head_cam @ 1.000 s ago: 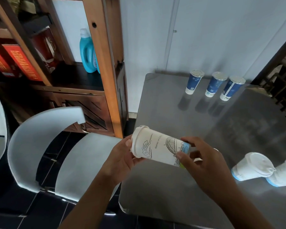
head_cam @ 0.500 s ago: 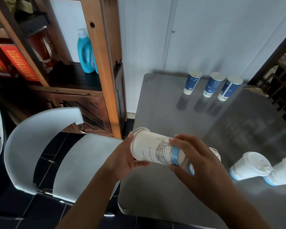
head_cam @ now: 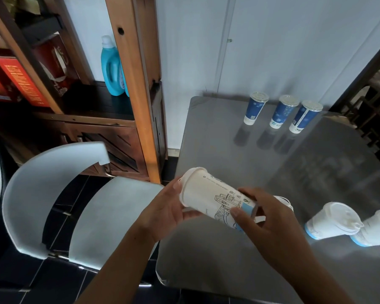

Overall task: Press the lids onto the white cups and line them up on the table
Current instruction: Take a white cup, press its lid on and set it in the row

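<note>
No text is reading clearly.
The cup (head_cam: 208, 194) is carrying tiny dark lettering beside a line drawing, the red boxes (head_cam: 20, 82) are showing yellow characters, the blue cups (head_cam: 283, 114) are bearing small white marks: all too blurred to read.

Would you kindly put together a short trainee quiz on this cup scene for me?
1. How many blue cups stand at the far end of the table? A two, B three, C five.
2. True or false: the white cup held over the table's near corner is lying sideways.
3. Fill in: the left hand holds the cup's ___ end, while the right hand grips its base.

Key: 1 B; 2 true; 3 lid.
</note>
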`<move>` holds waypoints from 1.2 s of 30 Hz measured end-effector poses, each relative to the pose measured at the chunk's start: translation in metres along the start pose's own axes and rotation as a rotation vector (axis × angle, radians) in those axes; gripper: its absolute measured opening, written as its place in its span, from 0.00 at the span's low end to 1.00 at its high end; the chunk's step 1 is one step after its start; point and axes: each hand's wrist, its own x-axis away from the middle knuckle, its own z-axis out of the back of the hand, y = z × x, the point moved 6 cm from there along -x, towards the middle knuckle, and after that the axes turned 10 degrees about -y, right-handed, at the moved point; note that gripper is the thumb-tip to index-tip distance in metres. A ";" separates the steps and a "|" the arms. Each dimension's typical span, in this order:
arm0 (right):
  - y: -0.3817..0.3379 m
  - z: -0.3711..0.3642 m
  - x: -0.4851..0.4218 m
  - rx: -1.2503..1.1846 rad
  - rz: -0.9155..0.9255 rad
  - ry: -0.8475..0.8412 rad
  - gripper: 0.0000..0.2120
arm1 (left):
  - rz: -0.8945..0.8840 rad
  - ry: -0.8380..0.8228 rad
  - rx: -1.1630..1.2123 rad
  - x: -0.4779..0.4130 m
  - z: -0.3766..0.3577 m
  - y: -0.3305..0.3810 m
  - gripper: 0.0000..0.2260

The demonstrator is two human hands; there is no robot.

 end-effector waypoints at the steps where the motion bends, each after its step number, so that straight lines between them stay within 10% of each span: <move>1: -0.001 0.001 0.000 0.034 0.008 0.031 0.20 | 0.036 0.014 0.039 0.000 -0.002 -0.002 0.16; 13: 0.005 -0.030 0.011 0.208 0.012 -0.008 0.31 | 0.025 0.031 0.193 -0.013 -0.026 0.001 0.40; 24: 0.028 -0.050 -0.004 -0.470 -0.076 -0.182 0.11 | 0.004 -0.028 -0.087 -0.027 -0.046 0.046 0.32; 36: 0.052 -0.041 -0.017 -0.528 -0.093 -0.161 0.20 | 0.106 -0.102 -0.316 -0.035 -0.054 0.029 0.28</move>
